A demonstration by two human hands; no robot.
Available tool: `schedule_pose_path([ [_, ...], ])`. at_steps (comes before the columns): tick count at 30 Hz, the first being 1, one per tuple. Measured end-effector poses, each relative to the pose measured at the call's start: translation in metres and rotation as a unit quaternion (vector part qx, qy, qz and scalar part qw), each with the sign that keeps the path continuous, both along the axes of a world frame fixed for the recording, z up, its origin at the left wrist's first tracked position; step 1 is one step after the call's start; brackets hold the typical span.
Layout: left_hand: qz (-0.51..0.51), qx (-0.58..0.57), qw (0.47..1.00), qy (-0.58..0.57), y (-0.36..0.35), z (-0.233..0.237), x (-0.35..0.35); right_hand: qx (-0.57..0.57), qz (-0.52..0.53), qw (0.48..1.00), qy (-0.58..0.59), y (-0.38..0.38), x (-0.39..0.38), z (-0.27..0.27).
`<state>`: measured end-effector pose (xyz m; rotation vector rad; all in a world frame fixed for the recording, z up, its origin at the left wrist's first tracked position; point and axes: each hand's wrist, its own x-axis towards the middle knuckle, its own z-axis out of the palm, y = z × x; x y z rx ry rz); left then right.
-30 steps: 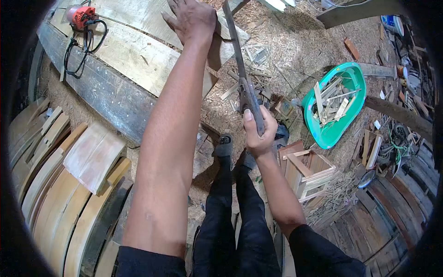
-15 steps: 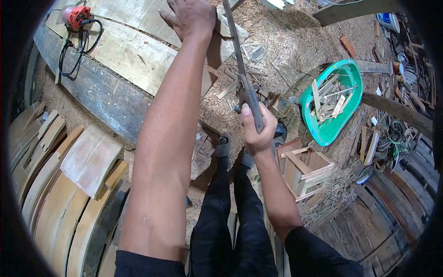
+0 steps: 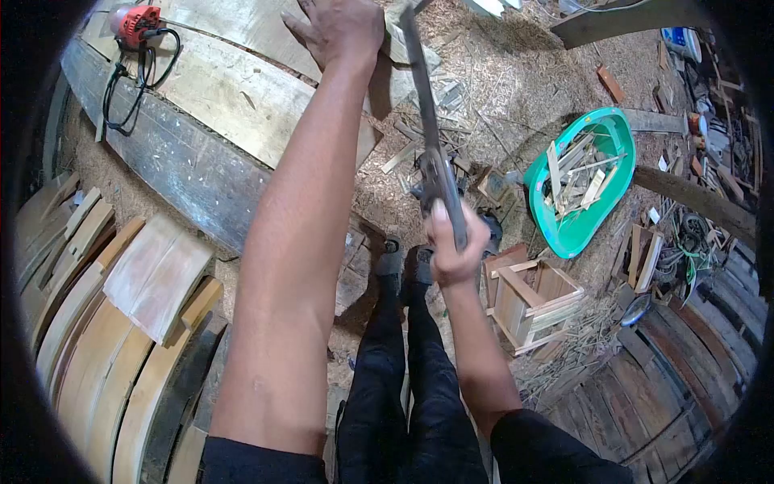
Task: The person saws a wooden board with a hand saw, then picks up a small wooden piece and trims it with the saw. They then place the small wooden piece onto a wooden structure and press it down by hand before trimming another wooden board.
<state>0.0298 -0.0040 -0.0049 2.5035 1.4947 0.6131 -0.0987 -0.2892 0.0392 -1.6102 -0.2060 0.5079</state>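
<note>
My right hand [image 3: 456, 244] grips the handle of a long dark blade [image 3: 426, 105], a machete-like knife that points away from me toward a pale wood piece [image 3: 411, 52] at the top. My left hand [image 3: 339, 28] is stretched out with its palm flat on a wide pale plank [image 3: 234, 93], right beside that wood piece. The hand and blade look slightly blurred. My legs in black trousers [image 3: 403, 379] stand below on sawdust.
A red power tool [image 3: 133, 24] with a black cord lies on the plank at the top left. Curved wooden slats [image 3: 121, 323] are stacked at the left. A green basin [image 3: 601, 210] of wood offcuts and a small wooden crate [image 3: 528, 298] stand on the right.
My right hand with the blade has dropped a little and shifted slightly right, now blurred by motion. My left hand stays on the plank.
</note>
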Motion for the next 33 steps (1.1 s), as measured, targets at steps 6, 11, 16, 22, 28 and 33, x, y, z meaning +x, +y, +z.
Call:
schedule_pose_path([
  [6,-0.001,-0.023,1.0,-0.009,-0.003,0.005,-0.001,-0.012,0.016,0.999,-0.031,0.015,0.013,-0.004],
  [11,0.005,0.083,0.996,0.022,0.007,-0.032,0.004,-0.034,0.032,0.999,0.01,-0.01,0.004,-0.005],
  [16,0.014,-0.013,1.0,0.015,0.005,-0.002,0.001,-0.011,0.024,0.999,0.019,-0.014,0.005,-0.008],
  [22,0.018,-0.001,1.0,-0.004,0.002,0.0,0.005,-0.015,0.029,0.999,0.019,-0.001,0.021,0.0],
  [28,0.03,0.021,0.999,-0.034,0.003,-0.005,0.006,-0.019,0.005,1.0,0.01,-0.018,-0.004,0.002],
  [33,0.022,0.049,0.998,-0.01,0.004,-0.009,0.003,-0.004,0.031,0.999,0.018,0.016,0.033,-0.005],
])
